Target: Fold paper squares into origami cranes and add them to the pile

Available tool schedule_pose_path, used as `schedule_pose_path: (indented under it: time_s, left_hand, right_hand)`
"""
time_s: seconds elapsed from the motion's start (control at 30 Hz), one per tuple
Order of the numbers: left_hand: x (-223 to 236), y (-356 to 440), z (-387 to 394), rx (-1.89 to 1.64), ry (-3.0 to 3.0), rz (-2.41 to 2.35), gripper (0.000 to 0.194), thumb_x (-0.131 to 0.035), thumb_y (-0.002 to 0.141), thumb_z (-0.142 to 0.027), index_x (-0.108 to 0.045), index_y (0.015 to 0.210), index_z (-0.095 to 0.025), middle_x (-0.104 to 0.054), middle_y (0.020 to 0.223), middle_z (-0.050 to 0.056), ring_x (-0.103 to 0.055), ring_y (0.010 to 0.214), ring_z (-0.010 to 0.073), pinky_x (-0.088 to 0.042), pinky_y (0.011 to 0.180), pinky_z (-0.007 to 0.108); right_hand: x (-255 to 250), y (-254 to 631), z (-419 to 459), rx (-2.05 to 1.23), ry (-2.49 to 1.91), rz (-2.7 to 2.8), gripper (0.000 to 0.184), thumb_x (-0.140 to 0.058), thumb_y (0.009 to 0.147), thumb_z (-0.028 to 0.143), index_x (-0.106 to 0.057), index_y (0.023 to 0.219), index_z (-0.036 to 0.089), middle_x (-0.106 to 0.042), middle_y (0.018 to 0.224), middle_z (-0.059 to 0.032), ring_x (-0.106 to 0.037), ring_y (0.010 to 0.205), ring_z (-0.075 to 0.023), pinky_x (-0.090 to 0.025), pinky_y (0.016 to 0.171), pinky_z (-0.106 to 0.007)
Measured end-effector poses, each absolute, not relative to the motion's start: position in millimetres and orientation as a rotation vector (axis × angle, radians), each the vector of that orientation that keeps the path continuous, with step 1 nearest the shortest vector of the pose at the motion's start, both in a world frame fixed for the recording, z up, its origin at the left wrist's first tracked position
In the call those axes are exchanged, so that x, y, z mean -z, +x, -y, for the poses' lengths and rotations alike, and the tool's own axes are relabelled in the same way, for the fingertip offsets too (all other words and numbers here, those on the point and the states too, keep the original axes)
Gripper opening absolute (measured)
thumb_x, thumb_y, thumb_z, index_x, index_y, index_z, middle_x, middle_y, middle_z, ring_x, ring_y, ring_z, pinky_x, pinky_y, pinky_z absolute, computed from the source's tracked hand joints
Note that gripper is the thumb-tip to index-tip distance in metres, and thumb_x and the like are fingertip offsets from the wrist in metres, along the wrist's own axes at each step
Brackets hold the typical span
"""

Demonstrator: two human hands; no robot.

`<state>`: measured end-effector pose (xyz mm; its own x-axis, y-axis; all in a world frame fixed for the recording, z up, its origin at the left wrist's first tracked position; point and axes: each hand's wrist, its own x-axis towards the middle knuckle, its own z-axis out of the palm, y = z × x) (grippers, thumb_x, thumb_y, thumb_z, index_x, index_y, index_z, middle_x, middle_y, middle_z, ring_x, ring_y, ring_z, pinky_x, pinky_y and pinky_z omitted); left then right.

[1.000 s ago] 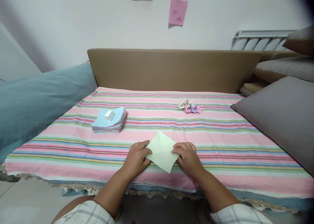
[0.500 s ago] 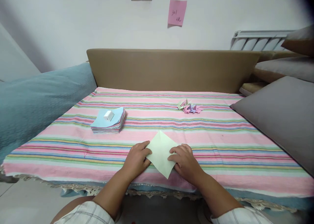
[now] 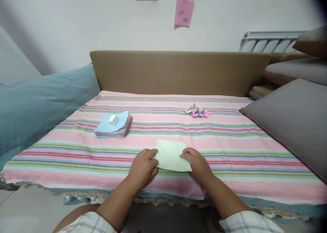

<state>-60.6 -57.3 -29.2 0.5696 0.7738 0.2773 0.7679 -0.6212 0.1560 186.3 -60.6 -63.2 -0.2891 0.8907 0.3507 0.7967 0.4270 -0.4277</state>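
A pale green sheet of paper (image 3: 170, 156) lies in front of me on the striped cloth, its edges roughly level with the cloth's stripes. My left hand (image 3: 143, 166) pinches its left edge between thumb and fingers. On the opposite side, my right hand (image 3: 198, 163) grips the right edge, fingertips over the paper and thumb partly hidden. Faint crease lines show on the sheet. Farther off to the right sits a small cluster of folded paper figures (image 3: 198, 112) in green, pink and purple.
Left of the hands, a stack of coloured paper (image 3: 120, 129) carries a small white block (image 3: 113, 120). A blue-covered armrest (image 3: 46, 103) bounds the left, grey cushions (image 3: 288, 124) the right. The brown backrest (image 3: 178, 73) stands behind the striped cloth (image 3: 76, 151).
The green paper has turned from a diamond position to a squared one. Both hands have shifted their hold to its left and right edges.
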Motion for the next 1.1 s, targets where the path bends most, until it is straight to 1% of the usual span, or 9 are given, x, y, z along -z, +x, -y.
schedule_pose_path:
  time_s: [0.07,0.17,0.27,0.33,0.4,0.63,0.77,0.9,1.1]
  left_hand:
    - [27.1,-59.8,59.1,-0.522,2.783,-1.235,0.013,-0.058,0.065,-0.012,-0.063,0.070,-0.023,-0.057,0.121,0.002,-0.049,0.105,0.0255,-0.033,0.097,0.046]
    - [25.4,-58.6,61.6,-0.458,2.756,-1.126,0.018,-0.061,0.062,-0.013,-0.061,0.075,-0.025,-0.061,0.116,-0.001,-0.047,0.109,0.0247,-0.013,0.107,0.052]
    - [26.0,-58.3,62.1,-0.436,2.694,-1.148,0.031,-0.062,0.061,-0.015,-0.059,0.091,-0.026,-0.063,0.110,0.002,-0.049,0.107,0.0239,-0.008,0.108,0.052]
    - [27.8,-58.6,60.7,-0.459,2.660,-1.207,0.041,-0.061,0.063,-0.015,-0.057,0.102,-0.027,-0.063,0.108,0.003,-0.051,0.105,0.0238,-0.009,0.107,0.051]
    - [30.4,-59.1,57.9,-0.489,2.632,-1.279,0.041,-0.059,0.065,-0.016,-0.058,0.105,-0.027,-0.063,0.106,0.004,-0.052,0.102,0.0238,-0.013,0.106,0.051]
    - [41.7,-57.5,45.8,-0.575,2.562,-1.400,0.033,-0.058,0.064,-0.012,-0.066,0.094,-0.024,-0.063,0.095,0.006,-0.054,0.090,0.0235,-0.039,0.084,0.040]
    - [43.9,-57.8,42.8,-0.674,2.550,-1.422,0.017,-0.054,0.077,-0.020,-0.068,0.084,-0.024,-0.063,0.089,0.005,-0.055,0.085,0.0205,-0.041,0.078,0.036]
    - [42.0,-60.4,41.4,-0.674,2.529,-1.469,0.018,-0.054,0.081,-0.030,-0.067,0.072,-0.022,-0.063,0.088,0.004,-0.054,0.084,0.0196,-0.041,0.077,0.035]
    - [39.4,-60.7,40.1,-0.692,2.423,-1.609,0.030,-0.057,0.077,-0.042,-0.059,0.057,-0.019,-0.063,0.085,0.003,-0.055,0.082,0.0197,-0.041,0.075,0.035]
  right_hand:
    - [61.9,185.8,61.0,-0.304,-1.426,2.138,0.034,-0.051,0.071,0.011,-0.063,0.101,0.024,-0.058,0.109,-0.0055,-0.054,0.098,-0.0208,-0.045,0.078,-0.031]
    - [61.8,186.0,60.6,-0.363,-1.432,2.138,0.036,-0.051,0.072,0.012,-0.063,0.103,0.024,-0.056,0.116,-0.0068,-0.054,0.103,-0.0216,-0.046,0.082,-0.033]
    - [63.3,188.8,59.1,-0.363,-1.400,2.159,0.036,-0.053,0.071,0.012,-0.063,0.104,0.023,-0.056,0.117,-0.0083,-0.052,0.106,-0.0226,-0.044,0.087,-0.036]
    - [63.7,191.8,58.1,-0.360,-1.376,2.183,0.036,-0.056,0.069,0.013,-0.064,0.103,0.021,-0.056,0.116,-0.0099,-0.051,0.108,-0.0235,-0.043,0.089,-0.037]
    - [63.3,194.6,57.3,-0.365,-1.374,2.195,0.035,-0.057,0.068,0.013,-0.064,0.102,0.020,-0.055,0.115,-0.0109,-0.050,0.108,-0.0243,-0.043,0.090,-0.038]
    - [60.9,198.9,56.3,-0.412,-1.411,2.176,0.042,-0.050,0.064,0.004,-0.065,0.098,0.023,-0.054,0.115,-0.0081,-0.049,0.109,-0.0235,-0.043,0.090,-0.039]
    - [61.0,198.6,56.7,-0.385,-1.371,2.148,0.028,-0.051,0.073,0.010,-0.067,0.092,0.022,-0.055,0.113,-0.0082,-0.050,0.107,-0.0228,-0.043,0.089,-0.039]
    - [57.7,196.2,57.0,-0.419,-1.390,2.116,0.017,-0.052,0.080,0.024,-0.068,0.085,0.020,-0.057,0.111,-0.0090,-0.052,0.103,-0.0223,-0.044,0.088,-0.037]
    - [56.3,189.9,53.1,-0.448,-1.535,2.005,0.033,-0.049,0.083,0.038,-0.059,0.059,0.018,-0.058,0.108,-0.0088,-0.052,0.103,-0.0221,-0.043,0.087,-0.035]
